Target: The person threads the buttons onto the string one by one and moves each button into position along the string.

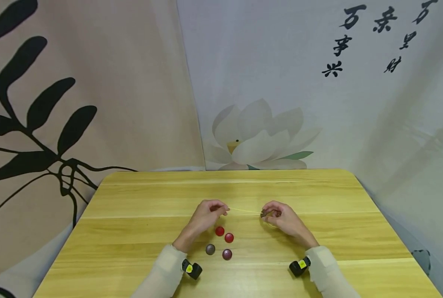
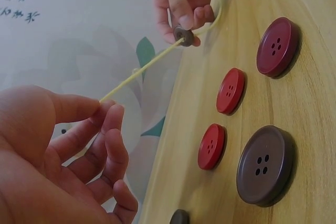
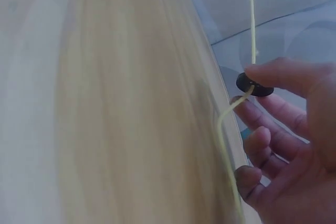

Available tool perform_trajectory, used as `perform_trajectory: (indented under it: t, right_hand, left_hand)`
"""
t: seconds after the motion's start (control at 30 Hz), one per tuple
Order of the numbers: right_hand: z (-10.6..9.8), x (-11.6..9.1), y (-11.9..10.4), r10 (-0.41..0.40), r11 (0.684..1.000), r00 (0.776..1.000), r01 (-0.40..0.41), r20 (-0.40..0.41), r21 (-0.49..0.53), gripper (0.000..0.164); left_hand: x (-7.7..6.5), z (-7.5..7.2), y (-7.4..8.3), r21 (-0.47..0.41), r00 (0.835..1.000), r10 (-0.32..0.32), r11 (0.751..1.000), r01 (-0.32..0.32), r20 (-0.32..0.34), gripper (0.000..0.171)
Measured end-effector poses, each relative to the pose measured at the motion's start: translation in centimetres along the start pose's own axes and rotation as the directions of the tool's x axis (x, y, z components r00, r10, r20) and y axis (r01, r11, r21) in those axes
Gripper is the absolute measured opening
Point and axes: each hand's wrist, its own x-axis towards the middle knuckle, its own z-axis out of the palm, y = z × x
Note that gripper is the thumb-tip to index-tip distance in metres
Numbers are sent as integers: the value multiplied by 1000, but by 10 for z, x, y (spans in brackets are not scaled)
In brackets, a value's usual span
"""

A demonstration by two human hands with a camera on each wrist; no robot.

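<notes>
My left hand [image 1: 209,212] pinches the end of a thin yellow string [image 2: 142,72] between thumb and index finger, its other fingers loosely curled. A short way to the right, my right hand [image 1: 283,217] pinches a small dark brown button [image 3: 242,83] by its edge. The string passes through the button and runs taut between the two hands. Beyond the button its loose tail [image 3: 224,148] hangs down beside my right fingers. Both hands are raised over the wooden table [image 1: 150,194].
Nearer my body lie two red buttons [image 1: 219,231], a grey-brown button [image 1: 210,249] and a maroon button [image 1: 227,254], flat on the table. Printed cloth curtains [image 1: 132,82] hang behind the table's far edge.
</notes>
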Motion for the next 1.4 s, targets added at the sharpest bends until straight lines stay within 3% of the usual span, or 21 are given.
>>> perform_trajectory:
  t: [0.4, 0.83, 1.4]
  right_hand:
    - [-6, 9, 46, 20, 999, 1000, -20, 20, -26, 24]
    - [-12, 10, 51, 29, 999, 996, -27, 86, -27, 24]
    - [-13, 13, 54, 46, 999, 992, -45, 113, -12, 25]
  left_hand:
    - [0, 0, -1, 8, 1000, 17, 1000, -17, -7, 21]
    - [0, -1, -3, 3, 1000, 3, 1000, -3, -9, 20]
    - [0, -3, -5, 3, 1000, -14, 1000, 15, -12, 20]
